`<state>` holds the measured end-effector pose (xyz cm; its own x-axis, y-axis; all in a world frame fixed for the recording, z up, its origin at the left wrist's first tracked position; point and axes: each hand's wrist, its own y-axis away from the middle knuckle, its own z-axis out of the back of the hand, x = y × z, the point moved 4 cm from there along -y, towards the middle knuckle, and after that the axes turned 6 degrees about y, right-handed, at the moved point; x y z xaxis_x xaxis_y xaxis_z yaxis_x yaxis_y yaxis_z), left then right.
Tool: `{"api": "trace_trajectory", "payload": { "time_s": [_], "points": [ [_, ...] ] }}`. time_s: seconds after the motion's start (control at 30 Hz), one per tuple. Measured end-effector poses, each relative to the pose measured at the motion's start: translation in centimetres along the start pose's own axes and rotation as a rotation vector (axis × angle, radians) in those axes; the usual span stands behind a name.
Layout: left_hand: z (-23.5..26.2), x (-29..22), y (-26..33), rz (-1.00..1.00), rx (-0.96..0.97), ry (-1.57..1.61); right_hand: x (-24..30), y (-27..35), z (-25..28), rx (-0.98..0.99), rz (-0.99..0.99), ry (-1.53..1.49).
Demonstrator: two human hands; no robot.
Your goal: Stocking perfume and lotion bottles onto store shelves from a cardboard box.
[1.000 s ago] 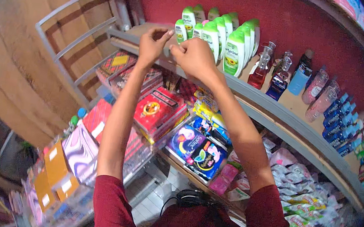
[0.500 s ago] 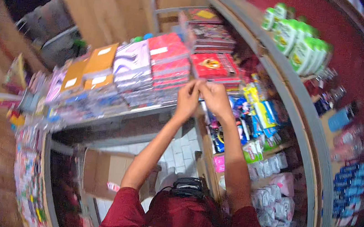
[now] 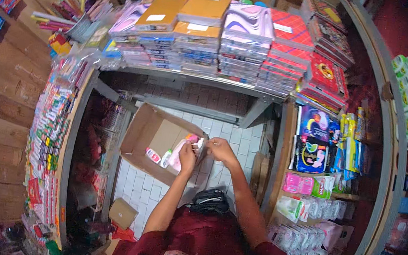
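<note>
Both my hands are raised in front of me over the right edge of an open cardboard box [image 3: 132,144]. My left hand [image 3: 188,157] is closed, its fingertips pinched above the box's contents. Close to its right, my right hand [image 3: 221,151] is also closed in a pinch at the box's right rim. Whatever lies between the fingers is too small to make out. Inside the box are a white and pink bottle [image 3: 153,156], a white bottle with a green cap [image 3: 165,158] and a pale pink packet [image 3: 176,157], partly hidden by my left hand.
Stacked wrapped notebooks [image 3: 248,25] line the shelf ahead. Sanitary pad packs [image 3: 312,157] and silvery packets [image 3: 302,241] fill the right shelf. Small packaged goods [image 3: 50,143] cover the left one. A smaller carton [image 3: 123,213] lies on the tiled floor [image 3: 130,182].
My view has swung left and down. My hands have gone from before the notebook stacks to over the cardboard box, and stand slightly farther apart.
</note>
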<state>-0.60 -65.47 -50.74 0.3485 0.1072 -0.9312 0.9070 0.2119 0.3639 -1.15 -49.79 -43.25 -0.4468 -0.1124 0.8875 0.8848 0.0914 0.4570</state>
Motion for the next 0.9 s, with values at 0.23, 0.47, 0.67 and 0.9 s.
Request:
{"api": "trace_trajectory", "payload": {
  "time_s": [0.23,0.47,0.67,0.9],
  "points": [
    [15.4,5.5,-10.1,0.047,-0.175,-0.13,-7.1,-4.9,-11.5,0.116,-0.179,-0.006],
    [22.1,13.9,-17.4,0.706,-0.411,0.084,-18.0,-14.8,-21.9,0.174,-0.379,0.085],
    [23.5,19.3,-20.6,0.733,-0.351,-0.142,-29.2,-23.1,-28.8,0.336,-0.092,0.761],
    [24.3,23.7,-23.8,0.7,-0.211,-0.381,-29.8,-24.6,-30.6,0.052,-0.123,0.712]
  ]
}}
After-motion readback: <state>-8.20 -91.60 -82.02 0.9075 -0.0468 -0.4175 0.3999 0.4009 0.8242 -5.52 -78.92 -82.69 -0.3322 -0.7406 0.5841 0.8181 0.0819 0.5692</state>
